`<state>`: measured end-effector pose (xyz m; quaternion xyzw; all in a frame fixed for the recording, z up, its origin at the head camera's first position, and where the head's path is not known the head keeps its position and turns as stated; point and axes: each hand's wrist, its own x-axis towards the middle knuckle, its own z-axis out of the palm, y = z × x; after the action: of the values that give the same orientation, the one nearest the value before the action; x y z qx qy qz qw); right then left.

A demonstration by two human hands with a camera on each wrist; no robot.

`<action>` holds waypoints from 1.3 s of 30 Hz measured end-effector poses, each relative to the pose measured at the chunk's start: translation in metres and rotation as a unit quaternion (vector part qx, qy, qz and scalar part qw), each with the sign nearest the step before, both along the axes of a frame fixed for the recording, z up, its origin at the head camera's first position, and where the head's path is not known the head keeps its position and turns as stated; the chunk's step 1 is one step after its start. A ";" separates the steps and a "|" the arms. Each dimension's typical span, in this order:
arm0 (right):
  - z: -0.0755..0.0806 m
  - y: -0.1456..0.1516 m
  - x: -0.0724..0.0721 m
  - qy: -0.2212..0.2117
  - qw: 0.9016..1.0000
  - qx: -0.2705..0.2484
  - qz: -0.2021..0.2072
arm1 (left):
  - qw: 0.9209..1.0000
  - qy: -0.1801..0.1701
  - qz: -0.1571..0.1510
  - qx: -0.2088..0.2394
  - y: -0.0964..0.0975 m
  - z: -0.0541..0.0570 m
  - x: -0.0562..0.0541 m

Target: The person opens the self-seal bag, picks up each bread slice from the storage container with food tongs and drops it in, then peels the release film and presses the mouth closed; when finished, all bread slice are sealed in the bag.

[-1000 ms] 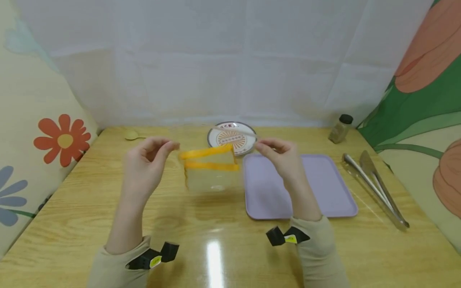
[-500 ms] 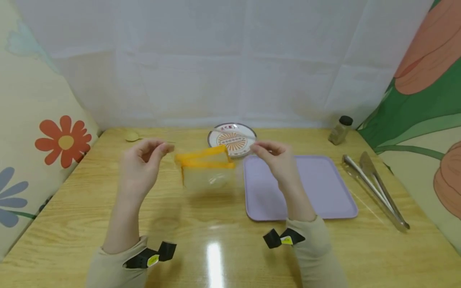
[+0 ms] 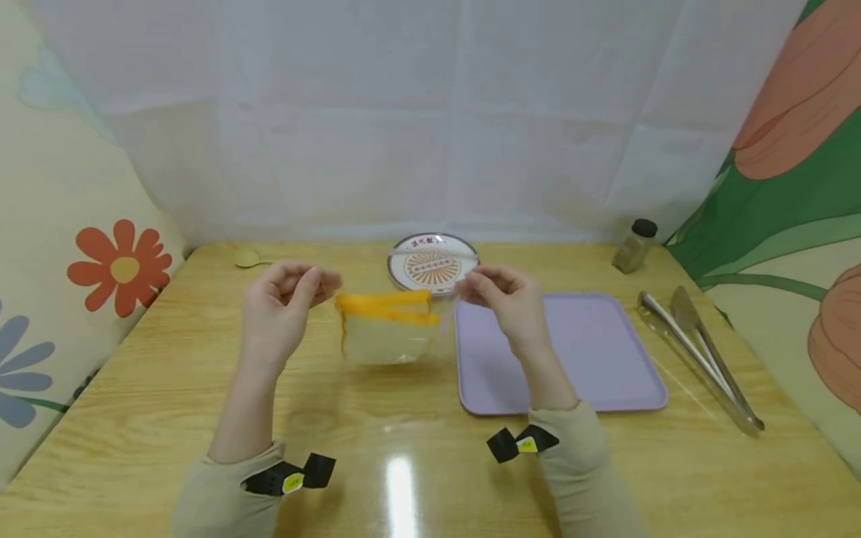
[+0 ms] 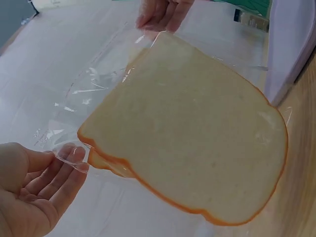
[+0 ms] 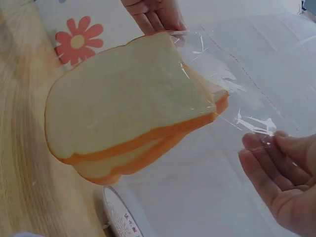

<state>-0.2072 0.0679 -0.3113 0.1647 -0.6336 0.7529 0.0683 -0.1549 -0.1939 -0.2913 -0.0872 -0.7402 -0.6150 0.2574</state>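
Observation:
Two slices of bread [image 4: 197,128] with orange-brown crusts hang inside a clear plastic bag [image 5: 252,118], above the table in the head view. My left hand [image 3: 279,317] pinches one side of the bag between thumb and fingers. At the other side, my right hand [image 3: 514,314] pinches the film with its thumb and fingertips. The bread [image 3: 386,344] lies between and slightly below both hands, touched by neither. In the right wrist view the slices stand a little apart at the bottom. The bag's outline is hard to make out in the head view.
A purple tray [image 3: 592,359] lies under and right of my right hand. Behind the bag is a patterned plate [image 3: 430,261]. Tongs [image 3: 693,351] lie at the right, a black-capped jar [image 3: 635,246] at the back right, and a gold spoon [image 3: 249,258] at the back left.
Over the last second my right hand has moved left, nearer the left hand. The bag with the bread has swayed left and back, and its crust tops now lie more level.

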 end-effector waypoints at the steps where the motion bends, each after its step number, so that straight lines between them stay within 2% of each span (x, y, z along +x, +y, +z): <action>1: 0.002 0.000 0.001 0.015 1.000 -0.013 -0.003 | 1.000 0.014 0.005 0.010 0.001 0.002 0.001; 4: 0.006 0.000 0.002 0.048 0.999 -0.021 -0.007 | 0.999 0.035 0.023 0.009 0.002 0.010 0.005; 6: 0.006 0.000 0.001 0.031 0.999 0.009 0.000 | 0.999 0.009 0.026 -0.021 0.001 0.012 0.007; 9: 0.003 0.002 -0.001 -0.024 0.997 0.065 0.015 | 0.997 -0.049 0.016 -0.062 -0.002 0.009 0.007; 11: 0.002 0.002 0.000 -0.046 0.996 0.075 0.017 | 0.995 -0.062 0.011 -0.081 -0.004 0.008 0.006; 14: 0.006 0.000 0.003 -0.015 1.000 0.018 0.003 | 0.999 -0.027 0.006 -0.043 -0.003 0.011 0.009; 16: 0.008 -0.001 0.004 0.013 1.000 -0.008 0.003 | 0.998 -0.007 0.012 -0.053 -0.001 0.014 0.011; 20: 0.004 -0.004 0.004 0.019 1.000 -0.012 -0.009 | 0.995 -0.007 0.029 -0.093 0.003 0.011 0.009; 24: 0.001 -0.007 0.004 0.017 0.999 -0.032 -0.033 | 0.997 0.002 0.030 -0.072 0.006 0.009 0.009; 29: -0.002 -0.004 0.003 -0.016 1.000 0.001 -0.020 | 0.993 -0.058 0.021 -0.102 0.003 0.007 0.009; 32: -0.004 -0.001 0.002 -0.012 1.000 0.011 -0.019 | 0.995 -0.066 0.017 -0.075 0.000 0.006 0.007; 36: -0.003 0.000 0.001 -0.026 0.998 0.060 -0.004 | 0.989 -0.096 0.038 -0.105 -0.002 0.007 0.007; 38: -0.001 -0.001 0.002 -0.014 0.997 0.071 0.000 | 0.986 -0.101 0.043 -0.124 -0.004 0.008 0.008; 39: 0.001 -0.001 0.003 0.000 0.998 0.063 -0.004 | 0.987 -0.096 0.043 -0.119 -0.005 0.008 0.009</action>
<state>-0.2042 0.0670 -0.3106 0.1658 -0.6807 0.7110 0.0606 -0.1459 -0.1987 -0.2829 -0.0256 -0.8324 -0.5167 0.1988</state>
